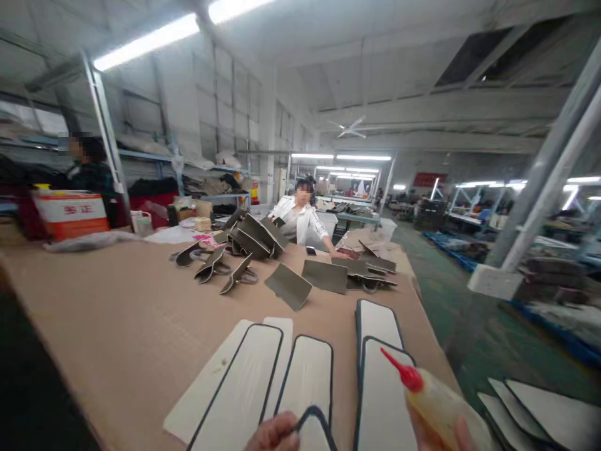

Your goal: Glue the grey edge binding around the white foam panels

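My left hand is closed at the bottom of the view, its fingers pinching the edge of a pale panel with a dark rim. In my right hand is a yellowish squeeze bottle, tilted so that its red nozzle points up and left. Below the nozzle lies a stack of dark-edged pale panels. More such panels lie on the table to the left, among them a long one and a narrower one. The lower parts of both hands are cut off.
Brown board covers the table. Dark olive bag pieces and flat pieces lie farther back. A co-worker in white reaches over the far end. A metal post rises at right, near more panels.
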`<state>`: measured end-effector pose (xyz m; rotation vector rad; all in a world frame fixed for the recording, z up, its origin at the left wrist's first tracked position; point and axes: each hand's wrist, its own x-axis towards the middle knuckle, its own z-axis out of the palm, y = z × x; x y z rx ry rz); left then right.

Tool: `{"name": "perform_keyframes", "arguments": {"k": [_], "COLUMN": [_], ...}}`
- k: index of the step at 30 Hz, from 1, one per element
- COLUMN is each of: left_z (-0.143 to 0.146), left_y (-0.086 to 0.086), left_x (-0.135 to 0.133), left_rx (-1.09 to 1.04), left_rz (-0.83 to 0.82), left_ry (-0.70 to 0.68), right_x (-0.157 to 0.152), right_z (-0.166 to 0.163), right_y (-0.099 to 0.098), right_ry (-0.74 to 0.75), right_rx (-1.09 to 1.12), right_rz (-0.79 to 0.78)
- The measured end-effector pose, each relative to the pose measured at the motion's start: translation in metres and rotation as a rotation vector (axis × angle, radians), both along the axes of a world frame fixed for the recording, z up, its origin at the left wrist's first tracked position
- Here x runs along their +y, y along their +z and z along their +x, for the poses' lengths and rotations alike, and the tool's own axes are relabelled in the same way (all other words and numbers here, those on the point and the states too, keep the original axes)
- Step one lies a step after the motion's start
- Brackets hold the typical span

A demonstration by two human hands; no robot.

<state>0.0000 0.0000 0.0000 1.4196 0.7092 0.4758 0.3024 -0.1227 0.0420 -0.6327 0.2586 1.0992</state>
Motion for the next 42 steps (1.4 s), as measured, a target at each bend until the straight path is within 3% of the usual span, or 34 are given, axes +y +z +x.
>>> {"name": "perform_keyframes", "arguments": {"k": [3,6,11,16,19,26,29,33,37,42], "left_z": [-0.001,-0.004,-0.011,0.002,0.014,0.025,0.022,0.015,0.011,0.011], "left_y": [0.021,0.042,0.062,0.040,0.024,0.034,0.038,0.036,0.023,0.010], "left_x": [-0.022,-0.033,-0.033,-0.031,-0.037,-0.053,-0.056,-0.057,-0.053,-0.050], "left_rx": [0.013,0.112,0.203,0.074,0.165,0.525,0.489,0.285,0.129,0.147], "left_rz": [0.118,0.292,0.327,0.263,0.291,0.762,0.715,0.604,0.559,0.528], "left_ry": [-0.106,-0.154,-0.285,-0.339,-0.309,-0.373,-0.392,-0.428,-0.454,-0.398], "right_x": [-0.003,-0.008,-0.019,-0.020,-0.018,-0.021,-0.020,-0.020,-0.022,-0.024], "right_z": [-0.033,-0.054,-0.059,-0.046,-0.040,-0.035,-0.030,-0.017,-0.003,0.011], "right_y": [0.018,0.039,0.060,0.051,0.037,0.015,0.018,0.029,0.044,0.060], "right_ry": [-0.189,-0.271,-0.343,-0.334,-0.320,-0.264,-0.286,-0.272,-0.227,-0.172], "right_rx": [-0.244,-0.359,-0.472,-0.571,-0.547,-0.594,-0.673,-0.797,-0.896,-0.979], "right_rz": [0.075,0.073,0.031,0.051,0.016,-0.041,-0.045,-0.060,-0.097,-0.112]}}
